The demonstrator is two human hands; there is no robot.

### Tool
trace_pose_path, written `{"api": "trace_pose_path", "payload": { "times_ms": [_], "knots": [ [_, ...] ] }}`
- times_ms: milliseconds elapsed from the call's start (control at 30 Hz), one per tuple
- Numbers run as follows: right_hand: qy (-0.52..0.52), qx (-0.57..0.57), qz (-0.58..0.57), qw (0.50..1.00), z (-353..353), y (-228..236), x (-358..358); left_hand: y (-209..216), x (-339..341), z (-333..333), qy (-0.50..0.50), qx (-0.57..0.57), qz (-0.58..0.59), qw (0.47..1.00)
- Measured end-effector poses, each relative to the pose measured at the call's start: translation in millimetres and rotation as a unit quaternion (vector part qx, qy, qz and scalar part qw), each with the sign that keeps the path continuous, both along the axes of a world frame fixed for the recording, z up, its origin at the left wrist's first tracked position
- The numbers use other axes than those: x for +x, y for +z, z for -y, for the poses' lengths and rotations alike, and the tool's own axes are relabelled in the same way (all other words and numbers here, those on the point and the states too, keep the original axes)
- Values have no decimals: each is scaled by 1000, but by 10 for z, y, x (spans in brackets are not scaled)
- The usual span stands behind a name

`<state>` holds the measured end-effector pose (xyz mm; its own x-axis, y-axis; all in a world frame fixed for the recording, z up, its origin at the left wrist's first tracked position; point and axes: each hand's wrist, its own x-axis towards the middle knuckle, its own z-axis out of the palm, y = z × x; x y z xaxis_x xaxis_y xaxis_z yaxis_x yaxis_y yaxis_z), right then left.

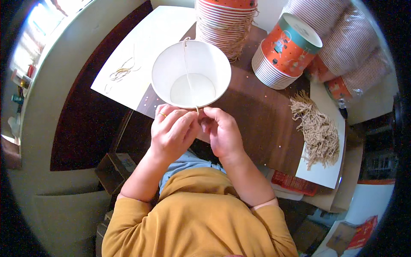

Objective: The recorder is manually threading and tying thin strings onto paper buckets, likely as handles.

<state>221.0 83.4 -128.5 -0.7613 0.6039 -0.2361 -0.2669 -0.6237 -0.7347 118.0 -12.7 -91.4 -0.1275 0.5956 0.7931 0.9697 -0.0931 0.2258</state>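
A white-lined paper bucket (191,55) is tilted with its mouth toward me at the table's near edge. A thin beige cord (187,64) runs across its mouth, from a loop at the far rim to the near rim. There both my hands meet: my left hand (173,128), wearing a ring, and my right hand (223,132) pinch the cord's end just outside the rim. The fingers are closed, and the fingertips partly hide the cord's end.
Nested buckets (224,28) with cords stand behind. Right of them, an orange and green bucket (289,45) sits inverted on another stack. Plastic-wrapped stacks (349,43) lie farther right. A bundle of beige cords (319,132) rests on white board; loose strands (122,73) lie at left.
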Motion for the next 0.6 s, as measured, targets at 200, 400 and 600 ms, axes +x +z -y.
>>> {"api": "trace_pose_path", "payload": {
  "times_ms": [200, 400, 600],
  "knots": [
    [84, -120, -9, 989, -26, 1, -42, 12, -53, 6, -15, -2, 31, 999],
    [68, -159, -27, 984, -61, -76, -35, 56, -37, 59, 32, 25, 96, 995],
    [67, -58, 6, 996, -156, -117, 41, 99, 1, 133, 57, -41, 253, 965]
  ]
}}
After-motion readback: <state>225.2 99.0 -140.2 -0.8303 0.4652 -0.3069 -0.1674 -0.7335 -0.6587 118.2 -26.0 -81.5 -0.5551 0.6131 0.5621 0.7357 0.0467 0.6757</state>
